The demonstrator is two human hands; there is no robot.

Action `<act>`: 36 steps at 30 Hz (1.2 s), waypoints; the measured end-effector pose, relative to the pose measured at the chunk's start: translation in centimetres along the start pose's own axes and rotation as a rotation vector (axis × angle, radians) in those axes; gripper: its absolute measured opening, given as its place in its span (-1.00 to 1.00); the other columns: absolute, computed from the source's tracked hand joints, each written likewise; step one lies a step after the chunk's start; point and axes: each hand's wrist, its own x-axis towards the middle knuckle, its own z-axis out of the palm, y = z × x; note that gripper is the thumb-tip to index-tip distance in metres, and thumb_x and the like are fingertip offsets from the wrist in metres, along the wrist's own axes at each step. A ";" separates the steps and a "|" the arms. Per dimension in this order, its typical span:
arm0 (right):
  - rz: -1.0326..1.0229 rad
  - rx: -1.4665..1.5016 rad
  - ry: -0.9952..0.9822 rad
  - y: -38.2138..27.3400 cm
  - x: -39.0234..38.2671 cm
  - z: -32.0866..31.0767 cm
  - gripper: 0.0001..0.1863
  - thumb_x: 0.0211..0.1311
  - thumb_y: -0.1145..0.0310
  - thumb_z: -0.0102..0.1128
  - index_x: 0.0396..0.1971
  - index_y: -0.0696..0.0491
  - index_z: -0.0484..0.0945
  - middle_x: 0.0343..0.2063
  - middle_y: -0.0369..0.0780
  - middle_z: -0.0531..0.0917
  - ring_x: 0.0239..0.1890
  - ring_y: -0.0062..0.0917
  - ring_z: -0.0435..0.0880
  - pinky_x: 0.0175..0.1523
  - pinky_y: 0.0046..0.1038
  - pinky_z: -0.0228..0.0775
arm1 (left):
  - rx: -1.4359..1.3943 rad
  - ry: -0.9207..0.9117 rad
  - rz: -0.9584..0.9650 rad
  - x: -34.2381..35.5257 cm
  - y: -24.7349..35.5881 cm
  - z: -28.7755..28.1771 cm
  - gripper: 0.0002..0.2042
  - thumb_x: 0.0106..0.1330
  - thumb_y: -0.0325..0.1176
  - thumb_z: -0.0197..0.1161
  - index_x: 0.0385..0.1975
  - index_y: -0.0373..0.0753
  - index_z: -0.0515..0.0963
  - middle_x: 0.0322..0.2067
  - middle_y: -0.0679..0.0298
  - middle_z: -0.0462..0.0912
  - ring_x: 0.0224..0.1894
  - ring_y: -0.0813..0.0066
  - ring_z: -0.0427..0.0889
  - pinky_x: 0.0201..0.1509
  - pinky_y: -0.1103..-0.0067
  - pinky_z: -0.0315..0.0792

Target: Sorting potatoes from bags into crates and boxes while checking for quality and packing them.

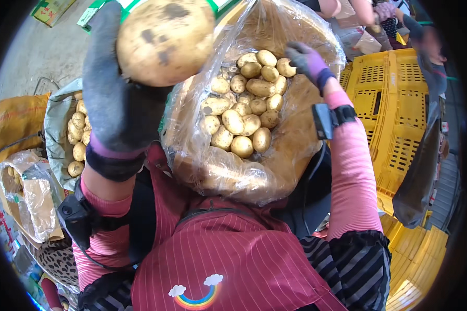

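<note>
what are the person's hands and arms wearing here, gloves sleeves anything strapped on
Both hands wear dark grey knit gloves with purple cuffs: left hand, right hand. Both forearms are in tight pink sleeves, with striped black-and-grey oversleeves nearer the elbows. Each wrist carries a small black strapped device, left device, right device, with a thin black cable trailing from it.

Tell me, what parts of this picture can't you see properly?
- Left hand, head view: its gloved fingers are hidden behind the big potato it holds up.
- Big potato: its top is cut off by the picture's upper edge.
- Clear bag: the lower potatoes are hidden under the top potatoes.
- Right hand: its fingertips blur at the bag's rim, so the grip is unclear.
</note>
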 end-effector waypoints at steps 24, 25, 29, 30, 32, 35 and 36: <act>-0.019 -0.299 -0.142 4.2 5.1 12.4 -0.16 0.02 -0.13 0.45 0.21 0.14 0.50 0.08 0.02 0.64 0.17 -0.11 0.59 0.24 -0.24 0.43 | -0.049 0.018 -0.117 -0.3 -1.7 0.5 -0.51 0.25 -0.63 0.27 0.21 -0.37 0.41 0.14 -0.02 0.59 0.09 0.23 0.65 0.18 0.40 0.54; -0.013 -0.069 -0.105 3.2 3.7 12.1 -0.22 0.14 -0.05 0.40 0.24 0.17 0.47 0.04 -0.01 0.66 0.14 -0.22 0.62 0.24 -0.31 0.42 | 0.176 -0.042 0.104 -0.7 -1.9 0.5 -0.50 0.26 -0.65 0.26 0.23 -0.38 0.38 0.16 -0.04 0.57 0.10 0.22 0.64 0.18 0.37 0.53; -0.100 0.728 -0.308 -2.1 -2.6 7.6 -0.41 0.28 0.20 0.31 0.23 0.19 0.46 0.05 -0.19 0.63 0.10 -0.49 0.58 0.21 -0.45 0.42 | -0.800 0.111 -0.366 -1.1 0.1 2.8 -0.59 0.54 -0.13 0.00 0.12 -0.36 0.51 -0.02 0.11 0.66 0.01 0.36 0.67 0.10 0.48 0.55; -0.118 0.785 -0.294 -4.1 -4.7 6.6 -0.41 0.28 0.23 0.31 0.24 0.20 0.45 0.07 -0.19 0.61 0.12 -0.49 0.57 0.23 -0.44 0.41 | -0.734 0.038 -0.403 -1.0 0.5 2.2 -0.57 0.55 -0.12 -0.03 0.12 -0.37 0.51 -0.03 0.11 0.67 -0.01 0.36 0.68 0.10 0.49 0.55; -0.268 0.743 -0.191 -7.6 -8.7 4.9 -0.38 0.24 0.29 0.33 0.26 0.21 0.41 0.11 -0.18 0.59 0.15 -0.47 0.55 0.28 -0.41 0.40 | -0.543 -0.099 -0.511 -0.9 -0.1 1.8 -0.55 0.57 -0.14 -0.10 0.13 -0.40 0.49 -0.03 0.10 0.68 -0.02 0.34 0.70 0.10 0.51 0.54; -0.418 0.703 -0.042 -12.7 -14.5 3.4 -0.32 0.04 0.48 0.45 0.22 0.18 0.44 0.13 -0.16 0.57 0.20 -0.46 0.53 0.32 -0.35 0.37 | 0.015 -0.325 -0.061 -2.1 -1.9 2.1 -0.46 0.56 -0.08 -0.24 0.19 -0.43 0.45 0.06 0.03 0.63 0.14 0.33 0.60 0.27 0.45 0.42; -0.524 0.491 0.090 -13.1 -16.1 3.1 -0.33 0.00 0.50 0.43 0.21 0.15 0.46 0.13 -0.14 0.57 0.21 -0.41 0.54 0.32 -0.34 0.37 | -0.088 -0.378 -0.063 -2.2 -0.5 3.3 -0.44 0.53 -0.12 -0.31 0.24 -0.44 0.42 0.17 0.00 0.57 0.24 0.29 0.52 0.39 0.42 0.30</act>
